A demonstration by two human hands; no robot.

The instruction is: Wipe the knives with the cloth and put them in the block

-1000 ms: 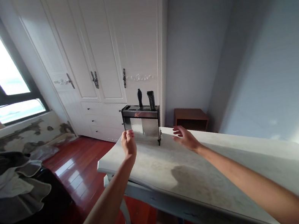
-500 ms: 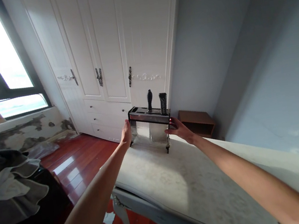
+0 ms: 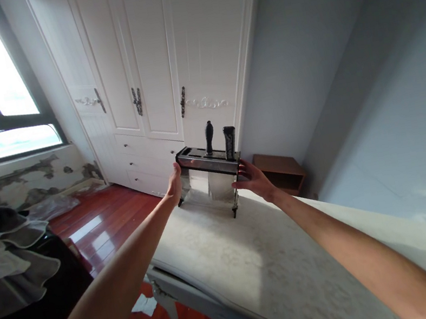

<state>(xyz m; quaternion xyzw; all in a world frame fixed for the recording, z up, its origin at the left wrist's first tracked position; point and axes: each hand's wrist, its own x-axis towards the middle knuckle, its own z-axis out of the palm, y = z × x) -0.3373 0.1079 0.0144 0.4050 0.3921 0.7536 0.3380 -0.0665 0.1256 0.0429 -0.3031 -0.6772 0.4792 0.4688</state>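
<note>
A knife rack [image 3: 206, 162] with a dark slotted top and thin side legs is at the far end of the cream-covered table [image 3: 228, 245]. Two black handles stick up from its slots: a slim rounded one [image 3: 209, 138] and a broader one [image 3: 230, 142]. Pale, shiny blades [image 3: 219, 184] show below the top. My left hand [image 3: 174, 186] presses on the rack's left end, fingers mostly hidden behind it. My right hand [image 3: 256, 180] grips the right end, with fingers bent round the side leg. Whether the feet touch the table I cannot tell.
Behind the table stands a white wardrobe [image 3: 149, 55] with drawers. A brown open box-like cabinet [image 3: 281, 169] is by the grey wall. Dark and white cloths [image 3: 8, 261] lie heaped at the left. White paper [image 3: 144, 305] lies on the red wooden floor [image 3: 99, 218].
The rack and both hands sit slightly further left and a little higher in view. The whole scene has shifted somewhat with the head. Both hands keep their hold on the rack.
</note>
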